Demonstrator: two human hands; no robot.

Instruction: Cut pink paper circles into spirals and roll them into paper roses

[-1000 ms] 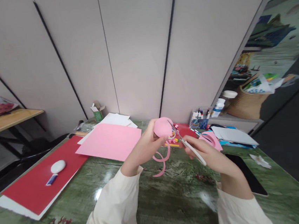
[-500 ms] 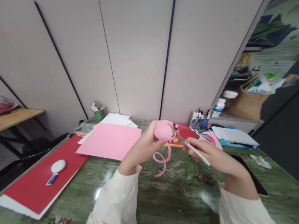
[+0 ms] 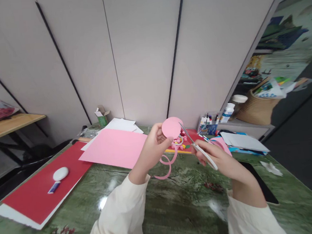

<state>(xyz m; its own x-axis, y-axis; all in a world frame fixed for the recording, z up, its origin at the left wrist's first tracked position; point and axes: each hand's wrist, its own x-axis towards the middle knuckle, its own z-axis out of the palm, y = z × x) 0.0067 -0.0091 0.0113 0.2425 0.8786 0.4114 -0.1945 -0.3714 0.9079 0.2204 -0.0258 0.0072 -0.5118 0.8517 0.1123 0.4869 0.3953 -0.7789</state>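
Observation:
My left hand [image 3: 156,146] pinches a round pink paper disc [image 3: 171,127] by its lower left edge, above the table. From the disc a curled pink paper strip [image 3: 165,176] hangs in loops. White-handled scissors [image 3: 204,155] are in my right hand [image 3: 213,157], their blades pointing up and left to the disc's right edge. Behind the disc, small pink and yellow pieces [image 3: 184,140] lie on a red and yellow sheet [image 3: 193,137], partly hidden by the disc and hands.
To the left lie a pink sheet [image 3: 114,146] and a red sheet [image 3: 41,190] bearing a white oval object [image 3: 60,173] and a small purple-and-white item [image 3: 54,187]. A pen holder [image 3: 208,125], a white bottle [image 3: 227,112] and stacked papers [image 3: 243,142] are at the right.
The pink disc has been raised a little and tilted so its round face shows more. The hanging strip has swung left, and the scissors have shifted slightly.

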